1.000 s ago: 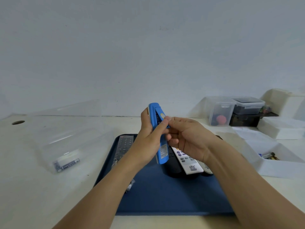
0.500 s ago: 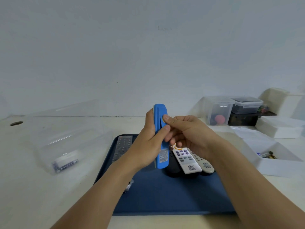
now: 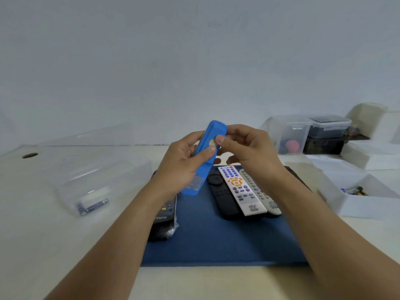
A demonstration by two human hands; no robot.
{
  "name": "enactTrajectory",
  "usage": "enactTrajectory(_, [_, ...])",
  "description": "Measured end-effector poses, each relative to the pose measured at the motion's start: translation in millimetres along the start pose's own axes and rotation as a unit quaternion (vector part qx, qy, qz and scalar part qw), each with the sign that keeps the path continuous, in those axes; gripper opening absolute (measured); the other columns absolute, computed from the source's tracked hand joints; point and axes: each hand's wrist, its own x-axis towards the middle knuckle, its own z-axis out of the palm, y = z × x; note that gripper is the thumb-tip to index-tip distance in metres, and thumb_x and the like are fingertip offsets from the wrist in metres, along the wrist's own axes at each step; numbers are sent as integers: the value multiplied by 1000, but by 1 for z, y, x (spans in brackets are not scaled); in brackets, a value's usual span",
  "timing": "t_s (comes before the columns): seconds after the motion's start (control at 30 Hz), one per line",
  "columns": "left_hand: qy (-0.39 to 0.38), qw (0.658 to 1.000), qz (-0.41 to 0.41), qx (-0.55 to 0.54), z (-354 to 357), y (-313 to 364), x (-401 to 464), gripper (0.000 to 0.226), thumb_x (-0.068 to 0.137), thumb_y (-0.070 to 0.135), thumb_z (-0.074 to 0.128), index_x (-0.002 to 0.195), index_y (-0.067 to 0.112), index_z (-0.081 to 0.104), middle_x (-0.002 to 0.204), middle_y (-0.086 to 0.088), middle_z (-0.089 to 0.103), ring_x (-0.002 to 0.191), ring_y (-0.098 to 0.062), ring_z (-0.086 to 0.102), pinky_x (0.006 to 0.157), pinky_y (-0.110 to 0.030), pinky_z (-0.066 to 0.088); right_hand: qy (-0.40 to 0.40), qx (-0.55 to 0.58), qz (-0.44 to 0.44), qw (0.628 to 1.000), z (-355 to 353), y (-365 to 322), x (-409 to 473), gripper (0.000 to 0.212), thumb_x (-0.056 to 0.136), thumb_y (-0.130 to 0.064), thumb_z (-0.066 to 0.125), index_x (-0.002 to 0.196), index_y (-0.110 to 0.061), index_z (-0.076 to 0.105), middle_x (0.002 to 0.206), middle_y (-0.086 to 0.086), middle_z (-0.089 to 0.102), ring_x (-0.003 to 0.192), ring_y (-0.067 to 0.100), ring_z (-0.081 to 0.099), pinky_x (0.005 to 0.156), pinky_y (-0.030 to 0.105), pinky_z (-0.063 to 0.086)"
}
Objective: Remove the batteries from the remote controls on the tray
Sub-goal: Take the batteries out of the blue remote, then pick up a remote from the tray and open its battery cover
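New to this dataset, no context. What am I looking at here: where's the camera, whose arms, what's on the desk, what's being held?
There is no machine: a person works with two bare hands, and the one picture comes from a wide-angle camera worn on their head, looking forward and down.

The left hand grips a blue remote, lifted above a dark blue tray. The right hand has its thumb and fingers on the remote's upper part.

On the tray lie a black remote, a white remote with coloured buttons, a grey remote beside it, and another dark remote partly under the left forearm.

A clear box at left and a white box at right each hold batteries. Storage tubs stand at far right.
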Motion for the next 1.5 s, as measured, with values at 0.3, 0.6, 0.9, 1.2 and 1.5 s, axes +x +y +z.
enactTrajectory(0.3, [-72, 941, -62, 326, -32, -22, 2, 33, 75, 13, 86, 103, 27, 74, 99, 7, 75, 94, -10, 70, 85, -29, 55, -164, -388, -105, 901, 18, 17, -11, 20, 85, -18, 73, 87, -19, 54, 82, -5, 65, 76, 12, 60, 70, 39, 53])
enactTrajectory(0.6, [-69, 761, -244, 597, -63, -18, -8, 45, 82, 54, 69, 113, 21, 64, 114, -2, 64, 97, -23, 60, 80, -33, 50, -271, -550, -73, 786, 28, 1, -23, 31, 75, -52, 78, 96, -32, 67, 94, -18, 58, 86, 2, 47, 55, 12, 23])
enactTrajectory(0.9, [-51, 832, -312, 456, -51, 3, -20, 38, 79, 39, 70, 104, 13, 59, 100, -6, 65, 80, -21, 65, 67, -35, 58, -275, -481, -56, 831, 24, 16, -19, 29, 75, -52, 80, 90, -28, 76, 85, -16, 65, 75, -8, 53, 61, 10, 35])
enactTrajectory(1.2, [80, 902, -205, -372, -13, 12, -10, 32, 106, 29, 46, 122, 14, 69, 109, -10, 75, 87, -22, 73, 72, -34, 62, -37, -105, -109, 988, 29, -2, -15, 35, 74, -9, 86, 98, -14, 62, 95, -3, 69, 85, 15, 66, 65, 29, 56])
enactTrajectory(1.5, [81, 940, -121, -309, 10, -5, -7, 32, 108, 30, 43, 133, 30, 63, 106, -4, 73, 92, -23, 71, 86, -44, 56, -35, -248, -214, 944, 30, 3, -16, 26, 83, -8, 75, 100, -17, 58, 93, -7, 63, 86, 12, 60, 68, 11, 44])
